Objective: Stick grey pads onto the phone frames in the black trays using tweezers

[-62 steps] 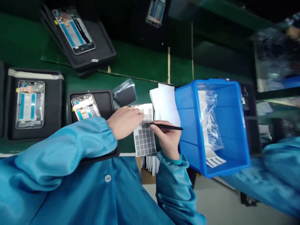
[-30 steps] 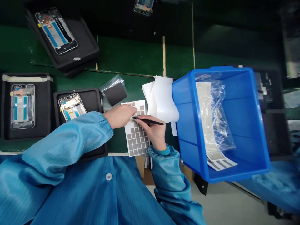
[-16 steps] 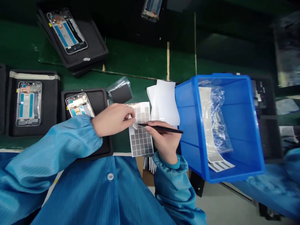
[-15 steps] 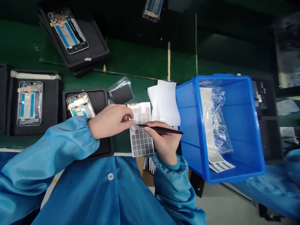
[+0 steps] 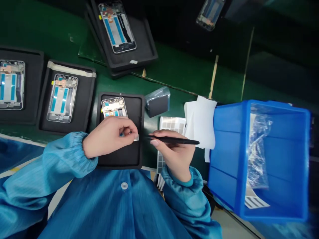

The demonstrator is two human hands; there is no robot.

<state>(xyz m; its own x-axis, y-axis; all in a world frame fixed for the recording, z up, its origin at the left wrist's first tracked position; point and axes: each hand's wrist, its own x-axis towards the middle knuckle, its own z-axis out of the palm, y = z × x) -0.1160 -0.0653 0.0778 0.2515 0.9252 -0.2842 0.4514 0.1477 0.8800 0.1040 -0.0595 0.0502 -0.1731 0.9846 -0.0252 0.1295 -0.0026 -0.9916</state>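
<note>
My left hand (image 5: 112, 135) pinches a small pale sticker (image 5: 136, 137) between thumb and forefinger. It hovers over an opened phone (image 5: 114, 107) lying in a black tray (image 5: 132, 154), and hides the phone's lower part. A pair of black tweezers (image 5: 176, 140) is in my right hand (image 5: 175, 151), its tips pointing left toward the sticker but apart from it. Below that hand lies a sheet of grey square stickers (image 5: 172, 123), partly covered by the hand and sleeve.
More opened phones (image 5: 62, 98) sit in black trays to the left and on a tray stack (image 5: 147, 49) behind. A plastic bag with a dark card (image 5: 158, 105) and white paper sheets (image 5: 200, 124) lie near the sticker sheet. A blue bin (image 5: 226, 142) holding clear plastic stands right.
My view has swung, so the table's things appear further right. My left hand has come off the sticker sheet with the small sticker, back over the tray; the tweezers have left the sheet too.
</note>
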